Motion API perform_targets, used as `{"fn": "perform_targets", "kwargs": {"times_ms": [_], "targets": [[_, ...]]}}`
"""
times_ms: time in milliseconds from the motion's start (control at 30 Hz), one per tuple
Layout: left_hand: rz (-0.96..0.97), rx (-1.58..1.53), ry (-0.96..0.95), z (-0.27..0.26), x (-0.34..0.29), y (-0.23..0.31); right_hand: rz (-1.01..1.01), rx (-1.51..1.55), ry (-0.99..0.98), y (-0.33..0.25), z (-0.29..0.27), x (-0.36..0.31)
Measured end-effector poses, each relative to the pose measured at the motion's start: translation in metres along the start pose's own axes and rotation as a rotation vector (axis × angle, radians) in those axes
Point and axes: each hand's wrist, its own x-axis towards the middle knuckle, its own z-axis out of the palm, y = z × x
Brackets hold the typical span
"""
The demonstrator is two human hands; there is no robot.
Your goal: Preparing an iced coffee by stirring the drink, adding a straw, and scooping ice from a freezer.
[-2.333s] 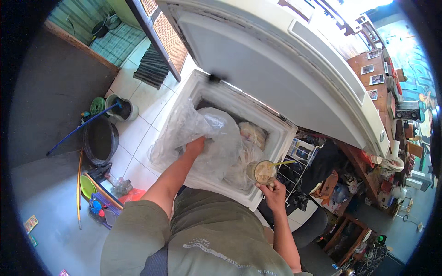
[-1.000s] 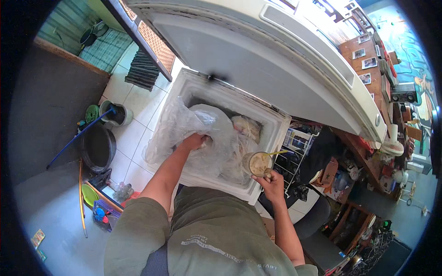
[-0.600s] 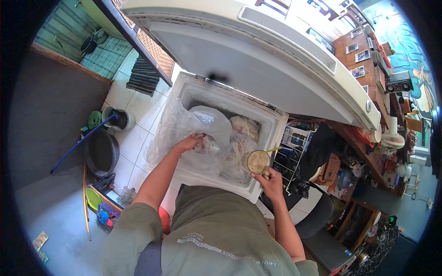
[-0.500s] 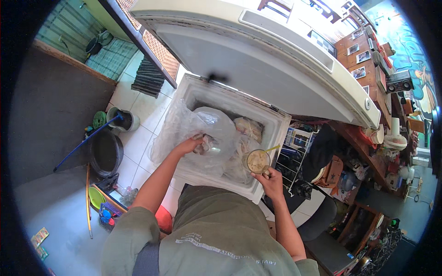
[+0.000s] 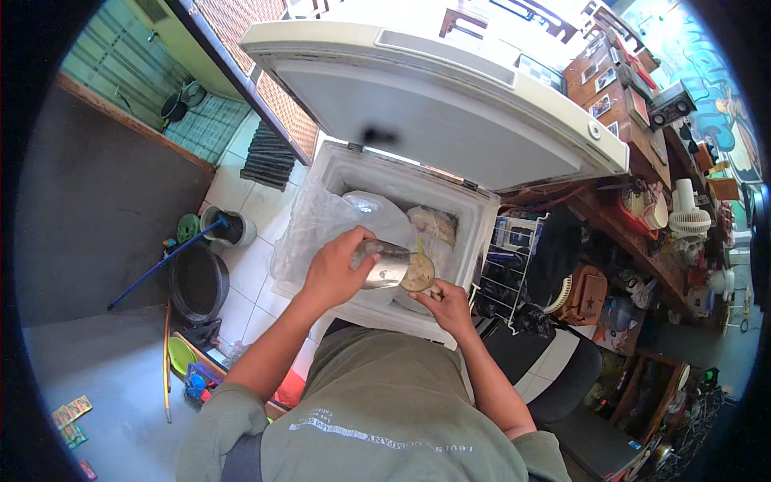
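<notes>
My left hand (image 5: 336,267) is wrapped round a shiny metal cup (image 5: 389,267). The cup lies tipped on its side, its mouth at the rim of a glass mug (image 5: 418,273). My right hand (image 5: 447,305) grips the mug from its near right side. Inside the mug is a pale brownish drink with lumps in it, and a thin yellowish stick shows at its far rim. Both hands are above an open chest freezer (image 5: 323,170). Clear plastic bags (image 5: 377,210) fill the freezer, one hanging over its left edge. What is inside the cup is hidden.
The raised white freezer lid (image 5: 434,104) leans beyond the freezer. A white wire rack (image 5: 514,257) stands to its right. On the left are a black tub (image 5: 197,281), a bucket (image 5: 241,229) and a blue-handled stick (image 5: 165,263).
My left hand has come up out of the bag and now holds the metal cup, tipped against the mug. My right hand has moved the mug left, toward the middle.
</notes>
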Motion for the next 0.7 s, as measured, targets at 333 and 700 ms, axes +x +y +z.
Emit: {"fn": "perform_targets", "kwargs": {"times_ms": [333,700], "targets": [[0.138,0.196,0.049,0.004,-0.016,0.043,-0.09,-0.029,0.031,0.003,0.006,-0.012],[0.052,0.049,0.205,-0.024,0.0,-0.008,0.044,0.255,0.122,0.006,0.013,-0.02]]}}
